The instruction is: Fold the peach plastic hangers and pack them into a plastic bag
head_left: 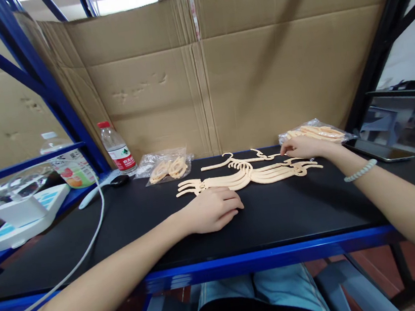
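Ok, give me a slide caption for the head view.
Left hand beside overlapping hangers on a black table, right hand near a clear plastic bag.

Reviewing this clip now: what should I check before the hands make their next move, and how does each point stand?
1. Hangers all in one group: not ok; at least one piece lies beyond the main group.
2. Left hand empty: cannot tell; it is palm down at the group's near side, underside hidden.
3. Right hand gripping a piece: cannot tell; its fingertips are too small to judge.
4. Cable away from the hangers: ok; it runs well to their left.
5. Red-capped bottle standing, cap on: ok, at the back left.
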`<action>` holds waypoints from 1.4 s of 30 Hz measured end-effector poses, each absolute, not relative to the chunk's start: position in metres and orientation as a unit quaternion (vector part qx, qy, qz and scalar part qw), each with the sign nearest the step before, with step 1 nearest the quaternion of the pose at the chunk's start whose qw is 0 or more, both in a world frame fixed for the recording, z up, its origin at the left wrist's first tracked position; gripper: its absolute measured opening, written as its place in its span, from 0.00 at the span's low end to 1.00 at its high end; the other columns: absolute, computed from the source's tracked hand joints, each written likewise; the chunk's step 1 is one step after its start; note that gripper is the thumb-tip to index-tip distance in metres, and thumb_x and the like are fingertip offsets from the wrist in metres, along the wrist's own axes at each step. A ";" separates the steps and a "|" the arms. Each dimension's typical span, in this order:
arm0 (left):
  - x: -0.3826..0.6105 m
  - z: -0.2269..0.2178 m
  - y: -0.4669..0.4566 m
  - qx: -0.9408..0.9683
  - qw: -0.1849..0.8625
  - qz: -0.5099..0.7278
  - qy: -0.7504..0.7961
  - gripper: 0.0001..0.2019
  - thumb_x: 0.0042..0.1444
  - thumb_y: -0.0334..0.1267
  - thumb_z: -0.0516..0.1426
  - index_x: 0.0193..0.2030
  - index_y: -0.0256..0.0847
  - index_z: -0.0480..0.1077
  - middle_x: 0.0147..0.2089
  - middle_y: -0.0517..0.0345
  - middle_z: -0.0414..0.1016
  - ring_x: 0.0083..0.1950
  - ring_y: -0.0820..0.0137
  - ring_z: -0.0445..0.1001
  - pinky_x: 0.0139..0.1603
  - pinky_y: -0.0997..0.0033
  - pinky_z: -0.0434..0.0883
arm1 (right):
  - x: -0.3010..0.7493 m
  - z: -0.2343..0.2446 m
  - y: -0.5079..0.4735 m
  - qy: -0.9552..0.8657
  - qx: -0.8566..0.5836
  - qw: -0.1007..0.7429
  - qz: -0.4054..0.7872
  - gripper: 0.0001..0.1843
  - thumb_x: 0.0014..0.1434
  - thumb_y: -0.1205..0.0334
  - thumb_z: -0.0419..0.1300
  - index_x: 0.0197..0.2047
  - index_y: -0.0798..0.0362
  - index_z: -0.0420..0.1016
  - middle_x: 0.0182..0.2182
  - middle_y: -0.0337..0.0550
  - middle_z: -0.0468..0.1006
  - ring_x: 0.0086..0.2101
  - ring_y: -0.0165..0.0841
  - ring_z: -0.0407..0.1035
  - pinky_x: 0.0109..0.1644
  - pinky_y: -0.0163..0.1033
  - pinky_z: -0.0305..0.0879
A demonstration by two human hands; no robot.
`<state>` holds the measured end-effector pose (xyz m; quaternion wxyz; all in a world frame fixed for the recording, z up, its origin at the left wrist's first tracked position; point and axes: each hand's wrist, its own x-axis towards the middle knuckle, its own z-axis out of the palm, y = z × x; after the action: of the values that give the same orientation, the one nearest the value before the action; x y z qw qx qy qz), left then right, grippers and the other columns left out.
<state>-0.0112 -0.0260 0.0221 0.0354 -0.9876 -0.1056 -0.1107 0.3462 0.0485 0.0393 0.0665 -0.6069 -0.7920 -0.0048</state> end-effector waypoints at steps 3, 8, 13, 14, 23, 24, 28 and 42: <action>-0.011 0.022 -0.026 -0.988 0.035 -0.110 -0.104 0.12 0.63 0.33 0.47 0.46 0.38 0.70 0.46 0.50 0.75 0.47 0.65 0.72 0.50 0.66 0.67 | 0.343 0.038 0.048 -0.797 -0.596 0.093 -0.023 0.15 0.51 0.69 0.52 0.35 0.54 0.79 0.32 0.45 0.80 0.31 0.32 0.71 0.34 0.34 0.63; -0.011 0.022 -0.026 -0.988 0.035 -0.110 -0.104 0.12 0.63 0.33 0.47 0.47 0.39 0.70 0.46 0.49 0.75 0.47 0.64 0.72 0.50 0.66 0.67 | 0.338 0.037 0.046 -0.791 -0.597 0.126 -0.043 0.12 0.52 0.67 0.52 0.31 0.55 0.78 0.27 0.44 0.78 0.28 0.31 0.69 0.30 0.34 0.59; -0.011 0.023 -0.026 -0.988 0.036 -0.113 -0.102 0.12 0.63 0.33 0.47 0.46 0.38 0.70 0.46 0.50 0.75 0.47 0.64 0.72 0.50 0.66 0.67 | 0.334 0.038 0.044 -0.789 -0.591 0.151 -0.069 0.10 0.51 0.67 0.52 0.27 0.55 0.76 0.25 0.42 0.77 0.26 0.31 0.68 0.29 0.34 0.58; -0.011 0.023 -0.026 -0.988 0.036 -0.112 -0.102 0.12 0.63 0.33 0.47 0.46 0.38 0.70 0.46 0.50 0.75 0.47 0.64 0.72 0.50 0.66 0.67 | 0.334 0.039 0.044 -0.788 -0.592 0.154 -0.071 0.10 0.50 0.68 0.52 0.27 0.55 0.76 0.25 0.42 0.77 0.26 0.31 0.68 0.29 0.34 0.58; -0.010 0.022 -0.026 -0.987 0.041 -0.117 -0.099 0.12 0.62 0.32 0.48 0.46 0.38 0.70 0.45 0.50 0.75 0.46 0.65 0.72 0.49 0.67 0.67 | 0.330 0.034 0.053 -0.772 -0.599 0.189 -0.094 0.11 0.52 0.66 0.53 0.32 0.53 0.78 0.28 0.42 0.79 0.28 0.32 0.69 0.30 0.34 0.58; -0.010 0.022 -0.026 -0.987 0.041 -0.118 -0.098 0.11 0.62 0.32 0.48 0.46 0.39 0.70 0.45 0.50 0.75 0.46 0.65 0.72 0.50 0.67 0.67 | 0.327 0.033 0.056 -0.770 -0.602 0.187 -0.096 0.10 0.53 0.64 0.55 0.32 0.54 0.78 0.28 0.43 0.79 0.28 0.32 0.70 0.30 0.35 0.59; -0.011 0.021 -0.026 -0.987 0.040 -0.115 -0.101 0.12 0.62 0.32 0.48 0.46 0.38 0.70 0.46 0.50 0.75 0.47 0.65 0.72 0.50 0.67 0.67 | 0.314 0.031 0.071 -0.762 -0.623 0.172 -0.039 0.12 0.54 0.59 0.57 0.31 0.56 0.78 0.28 0.45 0.80 0.28 0.32 0.70 0.30 0.34 0.59; -0.012 0.021 -0.026 -0.987 0.039 -0.115 -0.102 0.12 0.62 0.32 0.48 0.47 0.39 0.70 0.45 0.49 0.75 0.47 0.64 0.72 0.50 0.66 0.67 | 0.282 0.028 0.120 -0.722 -0.687 0.079 -0.011 0.05 0.39 0.65 0.62 0.21 0.59 0.78 0.17 0.47 0.75 0.23 0.34 0.69 0.25 0.34 0.59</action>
<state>-0.0123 -0.0263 0.0207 0.0388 -0.9875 -0.1015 -0.1145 0.2816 0.1201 0.0284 0.0790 -0.6872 -0.7221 -0.0112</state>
